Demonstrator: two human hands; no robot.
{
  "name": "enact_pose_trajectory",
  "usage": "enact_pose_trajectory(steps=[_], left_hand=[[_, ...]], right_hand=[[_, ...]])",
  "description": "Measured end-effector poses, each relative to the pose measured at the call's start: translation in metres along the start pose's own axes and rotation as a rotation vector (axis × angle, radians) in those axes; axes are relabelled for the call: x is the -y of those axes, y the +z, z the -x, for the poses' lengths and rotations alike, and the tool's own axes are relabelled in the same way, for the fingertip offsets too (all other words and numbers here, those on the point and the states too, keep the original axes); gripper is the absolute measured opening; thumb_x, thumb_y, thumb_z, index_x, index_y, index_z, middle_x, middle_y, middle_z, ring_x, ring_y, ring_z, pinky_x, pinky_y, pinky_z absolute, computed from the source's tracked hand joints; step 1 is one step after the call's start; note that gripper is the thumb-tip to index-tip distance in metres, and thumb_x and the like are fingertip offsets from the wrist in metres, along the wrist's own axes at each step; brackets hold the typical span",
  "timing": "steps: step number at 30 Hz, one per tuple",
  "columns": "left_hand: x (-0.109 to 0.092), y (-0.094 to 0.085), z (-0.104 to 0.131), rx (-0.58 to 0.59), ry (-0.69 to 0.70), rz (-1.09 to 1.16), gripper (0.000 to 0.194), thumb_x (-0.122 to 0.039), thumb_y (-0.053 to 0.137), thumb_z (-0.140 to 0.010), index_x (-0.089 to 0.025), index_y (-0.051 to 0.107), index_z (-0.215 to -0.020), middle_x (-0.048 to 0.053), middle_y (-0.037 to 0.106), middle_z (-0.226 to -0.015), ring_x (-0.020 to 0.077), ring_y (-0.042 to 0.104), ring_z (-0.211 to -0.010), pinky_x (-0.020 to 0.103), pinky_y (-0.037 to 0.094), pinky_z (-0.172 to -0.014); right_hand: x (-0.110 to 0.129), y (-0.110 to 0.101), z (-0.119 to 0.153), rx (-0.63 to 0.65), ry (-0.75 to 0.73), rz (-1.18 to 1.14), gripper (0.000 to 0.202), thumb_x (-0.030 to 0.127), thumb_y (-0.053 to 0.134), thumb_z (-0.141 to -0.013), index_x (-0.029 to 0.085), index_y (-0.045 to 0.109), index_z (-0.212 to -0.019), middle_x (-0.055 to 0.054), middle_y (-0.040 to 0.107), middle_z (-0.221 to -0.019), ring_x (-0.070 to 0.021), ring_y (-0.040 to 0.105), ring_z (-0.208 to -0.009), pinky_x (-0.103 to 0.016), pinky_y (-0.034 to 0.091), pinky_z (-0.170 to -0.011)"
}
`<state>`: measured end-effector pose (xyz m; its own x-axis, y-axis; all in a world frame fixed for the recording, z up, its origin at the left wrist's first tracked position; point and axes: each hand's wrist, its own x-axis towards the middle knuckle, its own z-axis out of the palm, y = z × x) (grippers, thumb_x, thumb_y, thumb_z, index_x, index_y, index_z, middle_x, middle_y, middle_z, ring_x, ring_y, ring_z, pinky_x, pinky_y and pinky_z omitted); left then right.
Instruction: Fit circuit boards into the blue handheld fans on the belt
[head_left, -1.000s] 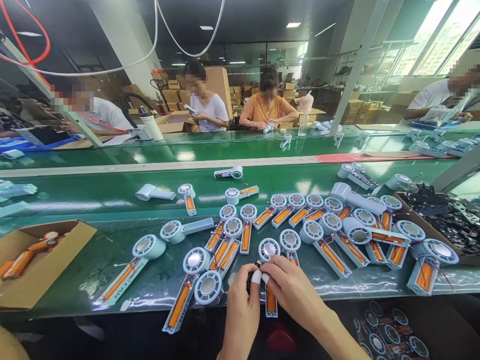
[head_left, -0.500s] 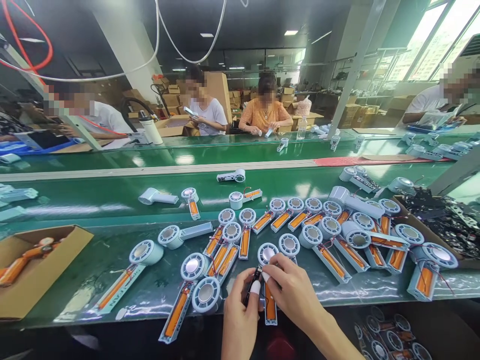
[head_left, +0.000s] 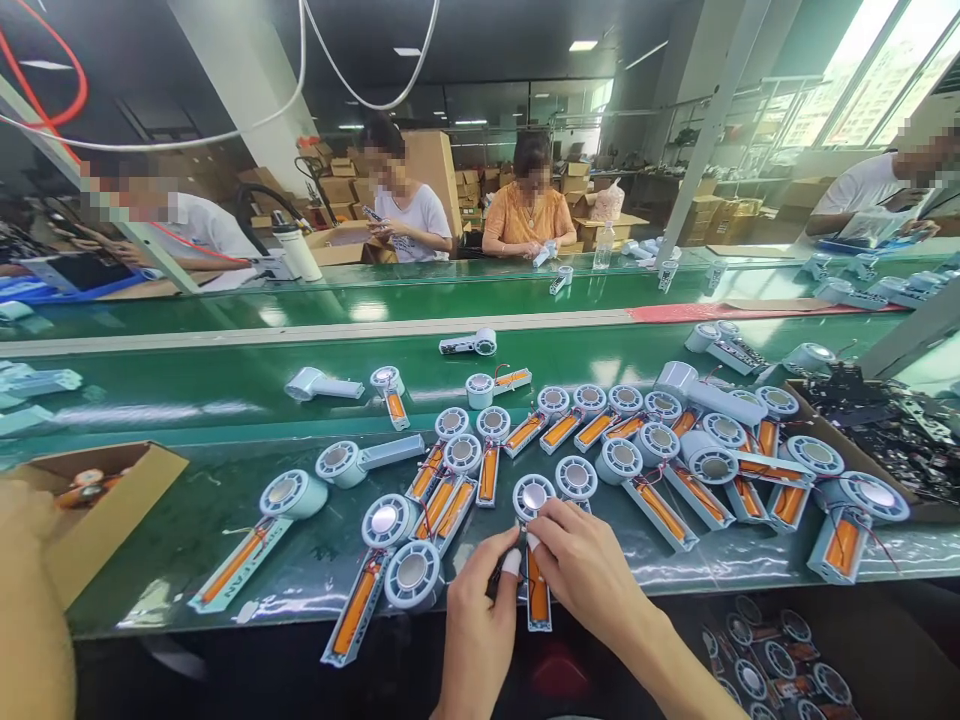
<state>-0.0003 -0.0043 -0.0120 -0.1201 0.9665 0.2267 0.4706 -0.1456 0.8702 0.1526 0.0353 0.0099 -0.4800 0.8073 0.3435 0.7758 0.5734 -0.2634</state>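
Left hand (head_left: 480, 592) pinches a mostly hidden dark part (head_left: 495, 573) beside right hand (head_left: 583, 550), fingertips narrowed (grip: cannot tell), over a handheld fan (head_left: 533, 494) on the bench (head_left: 214, 505), open side up, likely for access.

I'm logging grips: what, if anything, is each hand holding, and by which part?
The left hand pinches a small dark part, mostly covered, so exactly where is unclear. Whether the right hand holds anything cannot be told.
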Motion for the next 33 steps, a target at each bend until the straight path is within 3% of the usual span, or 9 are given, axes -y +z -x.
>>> enact_pose_trajectory(steps=[4, 10, 15, 18, 22, 29, 33], left_hand=[[0.0, 0.002, 0.002, -0.034, 0.067, -0.047, 0.032, -0.023, 0.048, -0.093, -0.023, 0.075, -0.109, 0.008, 0.078, -0.112, 0.0244, 0.074, -0.104, 0.039, 0.06, -0.094], [-0.001, -0.007, -0.005, 0.047, -0.063, 0.025, 0.029, -0.029, 0.053, -0.091, -0.023, 0.076, -0.106, 0.007, 0.08, -0.107, 0.0249, 0.077, -0.094, 0.039, 0.062, -0.087], [-0.002, -0.003, -0.004, 0.01, 0.054, 0.001, 0.032, -0.022, 0.05, -0.088, -0.024, 0.077, -0.104, 0.006, 0.08, -0.108, 0.0241, 0.075, -0.101, 0.038, 0.061, -0.091], [-0.002, 0.0, -0.002, -0.009, 0.021, 0.024, 0.03, -0.023, 0.051, -0.089, -0.024, 0.077, -0.104, 0.006, 0.08, -0.108, 0.0242, 0.076, -0.1, 0.037, 0.061, -0.09], [0.0, -0.007, -0.004, 0.047, -0.086, 0.075, 0.029, -0.029, 0.055, -0.088, -0.024, 0.078, -0.105, 0.007, 0.08, -0.108, 0.0253, 0.076, -0.096, 0.039, 0.061, -0.089], [0.001, -0.02, -0.013, 0.179, -0.157, 0.135, 0.032, -0.034, 0.057, -0.089, -0.021, 0.078, -0.11, 0.01, 0.079, -0.11, 0.0228, 0.076, -0.082, 0.036, 0.063, -0.081], [0.003, -0.02, -0.016, 0.198, -0.081, 0.125, 0.029, -0.031, 0.058, -0.09, -0.024, 0.079, -0.109, 0.008, 0.079, -0.113, 0.0244, 0.075, -0.1, 0.037, 0.059, -0.093]], right_hand=[[0.003, -0.002, -0.001, 0.013, -0.002, 0.039, 0.02, 0.001, 0.059, -0.087, 0.02, 0.06, -0.081, -0.006, 0.064, -0.087, -0.0212, 0.058, -0.075, -0.032, 0.042, -0.066], [-0.005, -0.005, -0.004, 0.027, -0.033, -0.016, 0.015, 0.007, 0.058, -0.093, 0.022, 0.063, -0.094, -0.002, 0.066, -0.092, -0.0167, 0.061, -0.078, -0.028, 0.045, -0.069], [0.002, -0.005, -0.003, 0.032, 0.003, 0.035, 0.017, 0.004, 0.059, -0.086, 0.019, 0.06, -0.079, -0.005, 0.064, -0.083, -0.0212, 0.059, -0.075, -0.032, 0.043, -0.067], [0.006, -0.005, -0.003, 0.038, 0.017, 0.051, 0.019, 0.003, 0.059, -0.085, 0.02, 0.059, -0.077, -0.005, 0.064, -0.083, -0.0213, 0.059, -0.075, -0.032, 0.042, -0.066], [0.003, -0.006, -0.004, 0.051, 0.005, 0.0, 0.017, 0.004, 0.057, -0.089, 0.02, 0.063, -0.088, -0.004, 0.065, -0.089, -0.0202, 0.062, -0.079, -0.03, 0.045, -0.069], [-0.008, -0.004, -0.002, 0.048, 0.033, -0.247, 0.021, 0.006, 0.053, -0.095, 0.021, 0.064, -0.104, -0.004, 0.068, -0.101, -0.0195, 0.066, -0.087, -0.029, 0.05, -0.076], [-0.009, -0.004, 0.0, 0.079, 0.032, -0.366, 0.029, 0.003, 0.051, -0.095, 0.021, 0.064, -0.114, -0.006, 0.068, -0.107, -0.0205, 0.066, -0.094, -0.03, 0.052, -0.082]])
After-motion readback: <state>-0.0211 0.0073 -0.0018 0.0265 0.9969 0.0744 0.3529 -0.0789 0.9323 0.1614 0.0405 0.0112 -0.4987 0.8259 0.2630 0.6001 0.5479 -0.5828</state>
